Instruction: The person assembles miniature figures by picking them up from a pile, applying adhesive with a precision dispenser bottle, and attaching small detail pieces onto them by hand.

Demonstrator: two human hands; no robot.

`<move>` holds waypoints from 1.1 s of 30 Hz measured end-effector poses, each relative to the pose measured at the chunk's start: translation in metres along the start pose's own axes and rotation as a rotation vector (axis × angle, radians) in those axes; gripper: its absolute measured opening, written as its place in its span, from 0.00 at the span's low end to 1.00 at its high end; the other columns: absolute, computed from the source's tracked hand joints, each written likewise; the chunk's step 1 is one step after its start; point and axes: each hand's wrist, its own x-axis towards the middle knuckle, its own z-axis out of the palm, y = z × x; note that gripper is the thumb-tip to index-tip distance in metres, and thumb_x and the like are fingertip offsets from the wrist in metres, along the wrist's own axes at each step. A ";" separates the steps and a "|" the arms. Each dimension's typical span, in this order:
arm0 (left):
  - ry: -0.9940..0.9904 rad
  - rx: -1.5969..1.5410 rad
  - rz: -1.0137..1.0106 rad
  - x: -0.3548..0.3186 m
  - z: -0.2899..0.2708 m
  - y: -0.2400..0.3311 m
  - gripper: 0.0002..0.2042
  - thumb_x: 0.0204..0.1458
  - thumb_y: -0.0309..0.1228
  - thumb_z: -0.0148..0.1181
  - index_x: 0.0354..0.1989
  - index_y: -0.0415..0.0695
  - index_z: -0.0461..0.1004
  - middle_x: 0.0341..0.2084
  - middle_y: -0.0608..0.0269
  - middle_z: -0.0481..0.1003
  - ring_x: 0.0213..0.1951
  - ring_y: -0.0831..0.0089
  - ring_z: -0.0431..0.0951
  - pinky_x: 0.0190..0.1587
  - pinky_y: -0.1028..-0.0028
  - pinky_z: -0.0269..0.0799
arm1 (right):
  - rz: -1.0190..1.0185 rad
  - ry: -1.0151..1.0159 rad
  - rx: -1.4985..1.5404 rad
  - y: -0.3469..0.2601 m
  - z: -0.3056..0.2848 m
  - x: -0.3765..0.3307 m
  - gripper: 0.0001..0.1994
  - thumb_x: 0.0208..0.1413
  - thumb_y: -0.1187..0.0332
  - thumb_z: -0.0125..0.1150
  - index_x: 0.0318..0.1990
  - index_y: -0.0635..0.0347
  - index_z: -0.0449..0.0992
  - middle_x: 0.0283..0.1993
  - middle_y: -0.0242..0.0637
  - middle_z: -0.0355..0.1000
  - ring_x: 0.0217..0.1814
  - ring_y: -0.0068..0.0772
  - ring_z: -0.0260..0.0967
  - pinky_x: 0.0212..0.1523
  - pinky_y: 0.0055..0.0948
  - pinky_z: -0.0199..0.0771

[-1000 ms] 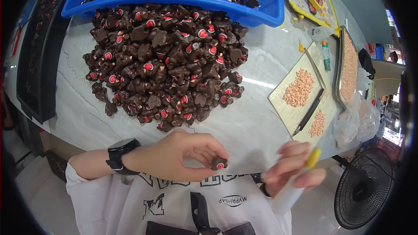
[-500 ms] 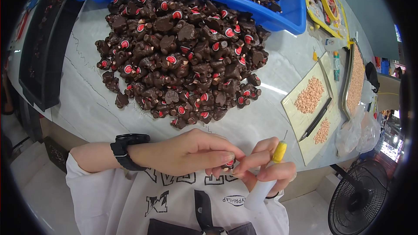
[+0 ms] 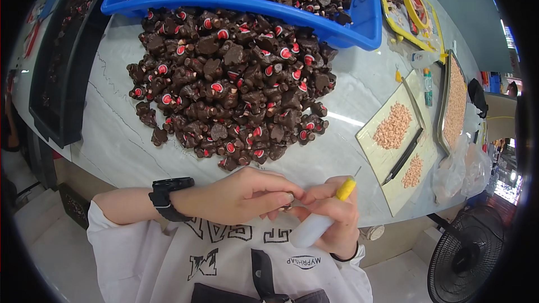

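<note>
Close to my body, my left hand [image 3: 255, 193] is closed, pinching a small dark brown figurine [image 3: 287, 206] between thumb and fingers. Most of that figurine is hidden by the fingers. In my right hand [image 3: 339, 213] is a white squeeze bottle [image 3: 311, 230] with a yellow cap and a thin needle tip, tilted so the needle points up and away. My right fingertips meet the left ones beside the figurine. Just beyond both hands lies a large heap of dark brown figurines [image 3: 224, 87], many with red and white round patches.
Behind the heap stands a blue bin [image 3: 362, 22] of brown pieces. A long black tray [image 3: 50, 101] is at left. To the right, a pale board [image 3: 387, 182] bears small pinkish pieces [image 3: 393, 126] and black tweezers [image 3: 404, 157]. Beyond are a tray of pinkish pieces [image 3: 453, 101] and a fan [image 3: 466, 252].
My right hand has turned and shifted slightly left, tipping the squeeze bottle further over toward the left hand. The left hand keeps its pinch on the figurine. The view has shifted slightly.
</note>
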 end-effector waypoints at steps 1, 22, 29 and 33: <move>0.006 0.016 0.006 -0.002 0.001 0.001 0.13 0.56 0.24 0.44 0.47 0.34 0.67 0.35 0.60 0.69 0.30 0.80 0.72 0.32 0.81 0.68 | -0.028 0.028 0.016 0.003 -0.001 -0.005 0.15 0.31 0.70 0.69 0.27 0.52 0.68 0.26 0.28 0.70 0.29 0.32 0.61 0.33 0.27 0.55; 1.224 1.296 0.364 -0.099 -0.083 0.110 0.13 0.41 0.21 0.53 0.38 0.42 0.68 0.34 0.59 0.69 0.33 0.68 0.72 0.29 0.75 0.69 | -0.120 0.711 0.242 0.020 -0.009 -0.025 0.16 0.48 0.64 0.57 0.40 0.54 0.58 0.23 0.36 0.63 0.25 0.27 0.56 0.28 0.24 0.55; 0.978 1.011 0.485 -0.109 -0.124 0.040 0.08 0.40 0.20 0.52 0.32 0.39 0.68 0.37 0.60 0.68 0.36 0.71 0.70 0.36 0.76 0.67 | -0.134 0.617 0.255 0.011 -0.013 -0.028 0.11 0.54 0.67 0.53 0.35 0.63 0.59 0.27 0.40 0.65 0.27 0.35 0.62 0.30 0.32 0.65; 0.957 1.042 0.344 -0.110 -0.117 0.043 0.07 0.42 0.21 0.53 0.32 0.39 0.68 0.32 0.62 0.67 0.32 0.70 0.70 0.34 0.75 0.67 | -0.135 0.673 0.159 0.001 -0.011 -0.021 0.10 0.55 0.65 0.51 0.32 0.63 0.60 0.23 0.39 0.65 0.23 0.31 0.62 0.27 0.29 0.65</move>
